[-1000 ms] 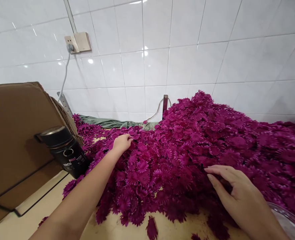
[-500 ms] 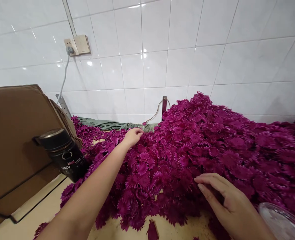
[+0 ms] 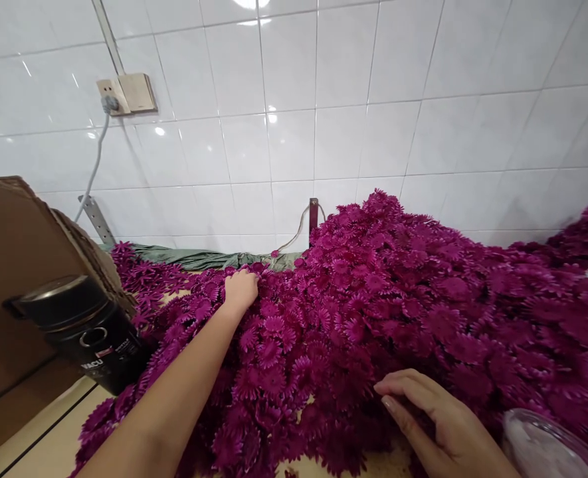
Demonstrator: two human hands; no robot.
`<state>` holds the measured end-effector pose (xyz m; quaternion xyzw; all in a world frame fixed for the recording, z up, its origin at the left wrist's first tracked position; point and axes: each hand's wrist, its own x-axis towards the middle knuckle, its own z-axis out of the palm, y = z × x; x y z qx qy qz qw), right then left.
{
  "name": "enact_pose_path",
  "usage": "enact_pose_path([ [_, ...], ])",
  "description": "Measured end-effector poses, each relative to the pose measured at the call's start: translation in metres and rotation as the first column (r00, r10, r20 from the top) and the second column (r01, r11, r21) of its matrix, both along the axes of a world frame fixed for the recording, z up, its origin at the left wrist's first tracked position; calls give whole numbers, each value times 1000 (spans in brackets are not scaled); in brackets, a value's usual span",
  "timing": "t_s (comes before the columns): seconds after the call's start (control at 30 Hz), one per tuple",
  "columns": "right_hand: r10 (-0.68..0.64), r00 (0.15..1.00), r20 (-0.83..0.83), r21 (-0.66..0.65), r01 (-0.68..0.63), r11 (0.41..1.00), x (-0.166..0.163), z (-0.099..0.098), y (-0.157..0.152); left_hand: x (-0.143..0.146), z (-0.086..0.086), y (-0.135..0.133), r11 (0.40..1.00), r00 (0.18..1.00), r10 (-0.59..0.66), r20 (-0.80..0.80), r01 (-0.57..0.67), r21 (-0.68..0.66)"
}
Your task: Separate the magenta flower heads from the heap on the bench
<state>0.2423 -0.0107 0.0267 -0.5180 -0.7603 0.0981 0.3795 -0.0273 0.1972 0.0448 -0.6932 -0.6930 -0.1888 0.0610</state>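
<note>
A large heap of magenta artificial flower heads (image 3: 343, 299) spreads over the table. My left hand (image 3: 241, 291) reaches to the far edge of the heap, among the flower heads. Its fingers are curled down and closed; the fingertips and anything in them are hidden. Low on the right, my right hand (image 3: 423, 411) hovers at the front of the heap. The fingers are bent, the thumb stands apart from the forefinger, and nothing shows between them. Beside this hand is a clear plastic tub (image 3: 543, 445) with whitish contents, partly cut off by the frame.
A black vacuum flask (image 3: 89, 332) stands at the left in front of a cardboard box (image 3: 4, 265). Green cloth (image 3: 194, 257) lies along the tiled wall (image 3: 343, 146). A metal bracket (image 3: 313, 222) rises behind the heap, and a plugged cord (image 3: 94, 166) hangs at left.
The view has shifted slightly right and up. My left hand has turned its fingers down into the flower heads, where before they were pinched above the heap. My right hand keeps nearly the same pose.
</note>
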Motion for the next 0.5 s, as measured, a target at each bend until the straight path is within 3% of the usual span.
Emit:
enact_pose_path([
  [0.13,-64,961,-269,-187,13,982,-3,5,3,7,23,-18,996,995,-67,74,62,71],
  [0.23,-206,795,-571,-381,-34,924,-14,13,7,36,36,-60,949,951,-297,86,284,135],
  [0.27,-249,726,-642,-427,-68,902,-19,16,7,47,37,-78,901,906,-416,75,400,165],
  [0.33,-287,628,-724,-461,-131,878,-27,21,7,69,35,-115,629,676,-735,-53,709,317],
  [0.4,-264,594,-760,-438,-168,883,-32,25,4,85,29,-146,392,489,-854,-176,828,401],
  [0.43,-235,608,-759,-414,-170,894,-31,27,1,90,25,-157,337,440,-878,-191,849,408],
  [0.5,-193,664,-723,-358,-121,926,-25,30,-8,95,17,-171,298,395,-902,-173,861,413],
])
